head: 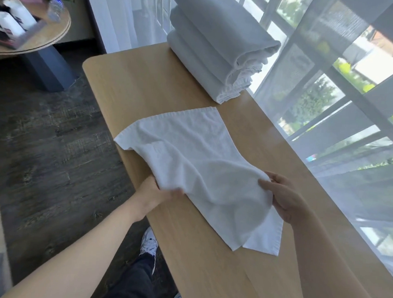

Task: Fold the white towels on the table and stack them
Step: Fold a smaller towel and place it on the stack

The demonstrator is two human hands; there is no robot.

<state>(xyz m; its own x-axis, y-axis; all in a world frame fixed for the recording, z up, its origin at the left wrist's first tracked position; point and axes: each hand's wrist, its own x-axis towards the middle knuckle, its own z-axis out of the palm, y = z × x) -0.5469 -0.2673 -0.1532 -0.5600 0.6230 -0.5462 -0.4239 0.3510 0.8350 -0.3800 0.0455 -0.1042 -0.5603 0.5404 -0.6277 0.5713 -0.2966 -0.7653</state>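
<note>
Up at 12 o'clock on the counter (130,81) sits the stack of folded towels (216,56), well apart from both hands, and that's pretty much where the towel (190,162) in hand has to end up. Right now it lies loose and wrinkled mid-counter, its long axis running from about 11 o'clock at the far hemmed edge to 5 o'clock, where a corner lies flat near the person. The left hand (155,193) pinches the towel's edge at 9 o'clock, fingers curled into the cloth. The right hand (279,196) grips the opposite edge at 3 o'clock, thumb on top. Both hold the near part lifted a bit. My guess is the fold goes away from the body toward 12. Right hand looks slightly nearer the stack.
</note>
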